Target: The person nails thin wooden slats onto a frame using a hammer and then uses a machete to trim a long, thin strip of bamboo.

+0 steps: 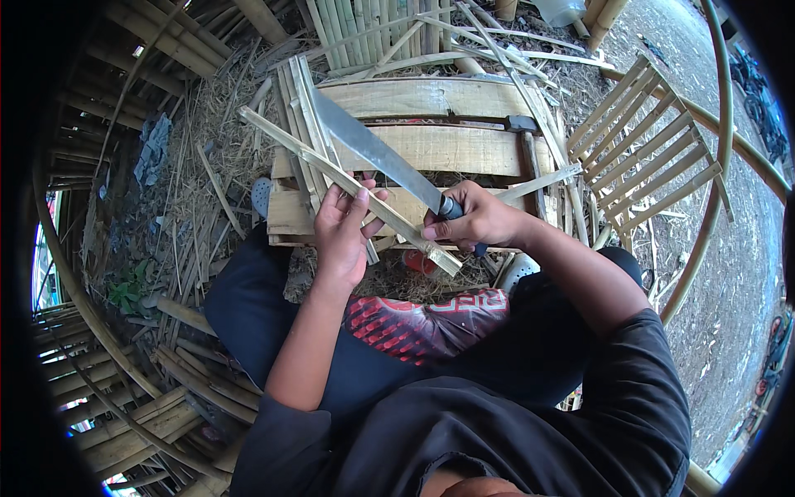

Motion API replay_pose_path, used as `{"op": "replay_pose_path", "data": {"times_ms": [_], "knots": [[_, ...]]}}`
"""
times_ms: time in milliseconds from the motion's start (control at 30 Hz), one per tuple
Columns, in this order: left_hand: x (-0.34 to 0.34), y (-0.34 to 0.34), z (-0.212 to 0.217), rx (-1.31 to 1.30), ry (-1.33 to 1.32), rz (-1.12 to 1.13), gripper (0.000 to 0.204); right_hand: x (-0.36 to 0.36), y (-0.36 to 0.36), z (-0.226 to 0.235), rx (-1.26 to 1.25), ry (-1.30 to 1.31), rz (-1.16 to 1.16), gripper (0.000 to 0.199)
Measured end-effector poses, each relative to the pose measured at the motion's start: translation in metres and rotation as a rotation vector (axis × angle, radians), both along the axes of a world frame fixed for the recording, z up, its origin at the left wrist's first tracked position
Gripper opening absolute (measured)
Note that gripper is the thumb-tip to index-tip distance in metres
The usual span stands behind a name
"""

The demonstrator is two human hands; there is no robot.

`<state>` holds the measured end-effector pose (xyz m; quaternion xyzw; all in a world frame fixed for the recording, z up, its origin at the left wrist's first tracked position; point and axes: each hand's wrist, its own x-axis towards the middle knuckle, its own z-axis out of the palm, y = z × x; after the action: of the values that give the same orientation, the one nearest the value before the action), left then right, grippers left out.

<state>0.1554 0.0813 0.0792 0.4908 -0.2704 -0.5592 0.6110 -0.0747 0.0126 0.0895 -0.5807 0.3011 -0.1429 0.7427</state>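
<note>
My left hand (345, 219) is closed around the middle of a split bamboo strip (306, 153), which slants from the upper left down toward me on the right. My right hand (472, 217) grips the dark handle of a machete (377, 156). Its long, wide blade points up and to the left, above the bamboo strip. The fingers of the right hand are also close to the strip's near end; whether they touch it I cannot tell. Under the left hand, several more bamboo strips (291, 103) lie across the left end of a low plank bench (480, 149).
A hammer (528, 145) rests on the bench's right side. Right of it stands a slatted bamboo frame (650, 149). More bamboo slats (373, 29) lie beyond the bench. Shavings and scraps (224, 149) litter the ground at left, beside stacked bamboo poles (199, 381).
</note>
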Motion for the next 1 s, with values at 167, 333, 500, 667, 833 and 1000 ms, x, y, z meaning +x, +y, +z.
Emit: {"op": "replay_pose_path", "data": {"times_ms": [167, 333, 500, 667, 833, 1000], "knots": [[-0.004, 0.005, 0.004, 0.086, -0.03, -0.128, 0.04, -0.003, -0.009, -0.002, 0.128, -0.078, -0.191, 0.027], [-0.007, 0.004, 0.009, -0.021, -0.007, -0.093, 0.041, -0.008, -0.031, -0.003, -0.208, 0.335, -0.392, 0.038], [0.011, -0.003, 0.009, -0.185, -0.041, 0.193, 0.041, -0.019, -0.028, 0.002, -0.253, 0.286, -0.352, 0.043], [0.016, -0.005, 0.016, -0.269, -0.23, 0.316, 0.043, -0.02, -0.019, 0.012, -0.349, 0.361, -0.141, 0.045], [0.012, -0.005, 0.015, -0.312, -0.257, 0.34, 0.046, -0.008, 0.003, 0.004, -0.881, 0.227, -0.256, 0.031], [0.011, -0.005, 0.017, -0.315, -0.277, 0.362, 0.046, -0.004, 0.011, -0.001, -0.786, 0.27, -0.214, 0.024]]}}
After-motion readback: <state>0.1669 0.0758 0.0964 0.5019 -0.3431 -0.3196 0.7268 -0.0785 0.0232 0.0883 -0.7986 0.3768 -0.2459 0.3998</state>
